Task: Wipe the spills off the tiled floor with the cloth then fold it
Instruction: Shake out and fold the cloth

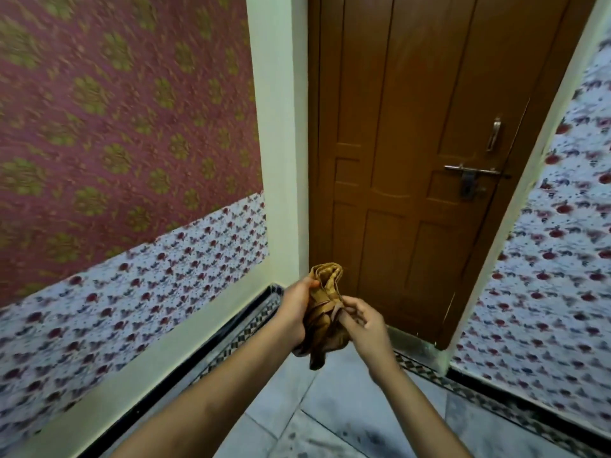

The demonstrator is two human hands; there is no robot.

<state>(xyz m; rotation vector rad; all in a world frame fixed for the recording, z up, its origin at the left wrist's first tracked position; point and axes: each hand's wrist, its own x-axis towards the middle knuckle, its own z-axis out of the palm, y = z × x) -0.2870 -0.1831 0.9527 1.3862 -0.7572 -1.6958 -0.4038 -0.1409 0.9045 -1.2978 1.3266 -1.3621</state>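
A bunched mustard-yellow cloth (325,302) is held up in the air in front of the door, well above the floor. My left hand (296,309) grips its left side, fingers wrapped round the bundle. My right hand (360,320) pinches a fold on the cloth's right side with thumb and fingertips. A loose corner of the cloth hangs down below both hands. The pale grey tiled floor (334,421) lies beneath, with dark smudges near the bottom of the view.
A brown wooden door (413,143) with a metal latch (469,175) stands shut straight ahead. Patterned walls close in on the left (115,127) and right (555,259). A black-and-white tile border (231,338) runs along the wall base.
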